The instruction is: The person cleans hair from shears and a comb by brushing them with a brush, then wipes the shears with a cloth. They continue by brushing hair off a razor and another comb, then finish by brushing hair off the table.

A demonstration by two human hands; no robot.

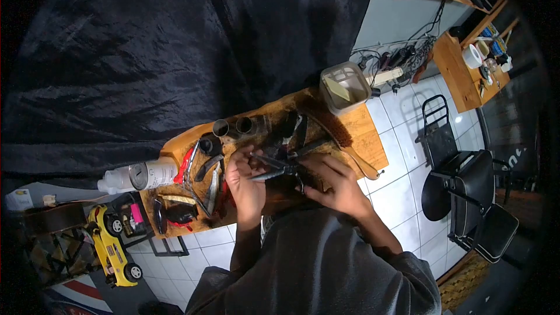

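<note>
Over the wooden table, my right hand point(333, 181) has its fingers closed around the handle end of a pair of scissors point(271, 173). The two blades are spread apart and point left toward my left hand point(244, 178). That hand is turned palm inward beside the blade tips, its fingers apart and partly bent. Whether its fingertips touch a blade is hard to see. Just left of it on the table lie a dark curved tool point(209, 167) and a silver slim tool point(213, 188). A brush point(335, 128) with dark bristles and a wooden handle rests beyond my right hand.
On the wooden table point(361, 140) stand a plastic tub point(345, 89), metal cups point(221, 128) and white bottles point(157, 175). A black hair clipper point(158, 216) lies at its left end. A black chair point(475, 192) stands right, a yellow toy car point(114, 248) left.
</note>
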